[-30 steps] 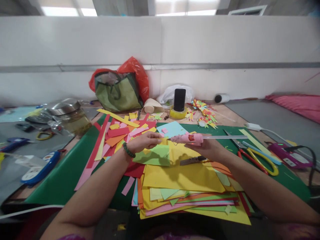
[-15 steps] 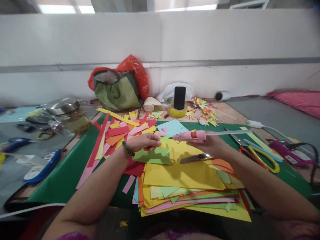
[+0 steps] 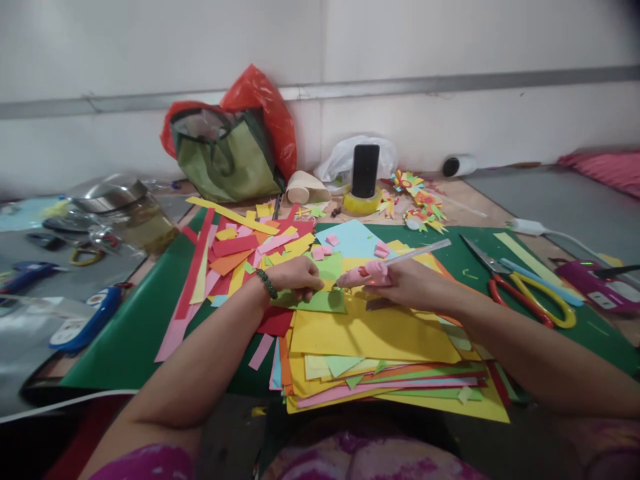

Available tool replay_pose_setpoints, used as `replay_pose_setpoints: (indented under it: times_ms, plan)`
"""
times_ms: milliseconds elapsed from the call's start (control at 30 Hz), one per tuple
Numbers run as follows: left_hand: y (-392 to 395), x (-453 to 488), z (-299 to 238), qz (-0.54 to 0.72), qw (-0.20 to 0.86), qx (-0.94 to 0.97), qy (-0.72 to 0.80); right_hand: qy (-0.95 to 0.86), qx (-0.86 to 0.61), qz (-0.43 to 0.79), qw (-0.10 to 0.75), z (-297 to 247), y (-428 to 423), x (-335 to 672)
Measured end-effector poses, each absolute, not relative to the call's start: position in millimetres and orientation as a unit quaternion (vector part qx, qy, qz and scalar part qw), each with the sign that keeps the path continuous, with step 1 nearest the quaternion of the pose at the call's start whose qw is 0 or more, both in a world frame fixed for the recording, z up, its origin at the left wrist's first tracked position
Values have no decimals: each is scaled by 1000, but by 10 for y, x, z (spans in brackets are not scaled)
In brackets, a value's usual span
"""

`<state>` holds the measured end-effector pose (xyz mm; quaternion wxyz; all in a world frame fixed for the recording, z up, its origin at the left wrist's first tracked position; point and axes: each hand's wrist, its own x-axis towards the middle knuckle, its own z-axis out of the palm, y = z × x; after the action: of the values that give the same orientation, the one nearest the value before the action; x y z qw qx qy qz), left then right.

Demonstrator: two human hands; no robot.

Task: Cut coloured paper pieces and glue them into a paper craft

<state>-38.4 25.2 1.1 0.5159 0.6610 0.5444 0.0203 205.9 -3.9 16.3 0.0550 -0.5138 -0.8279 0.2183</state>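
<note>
In my right hand is a pink hot glue gun, a long clear glue stick jutting from its back. Its nozzle points left, at a small yellow paper piece. My left hand, with a green bead bracelet, is closed, pinching that piece by its left end. Both hands are over a green paper sheet on a stack of coloured paper. A metal blade lies partly hidden under my right hand.
Red-and-yellow-handled scissors lie right, by a purple device. Paper strips are heaped left. Behind stand a phone on a tape roll, paper flowers and a green bag. A glass jar is far left.
My right hand has tilted the glue gun, bringing its nozzle down to the yellow piece in my left hand. The glue stick's rear end now points upward. The camera view has tipped downward.
</note>
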Motion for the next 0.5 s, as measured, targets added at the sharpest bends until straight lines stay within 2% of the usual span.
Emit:
replay_pose_setpoints:
  times_ms: [267,500]
  plan:
    - [257,-381,6,26,529,658,536,-829,-502,243,44,198,-42,1999]
    - [232,-364,31,30,530,648,546,-821,-518,227,80,141,-10,2005]
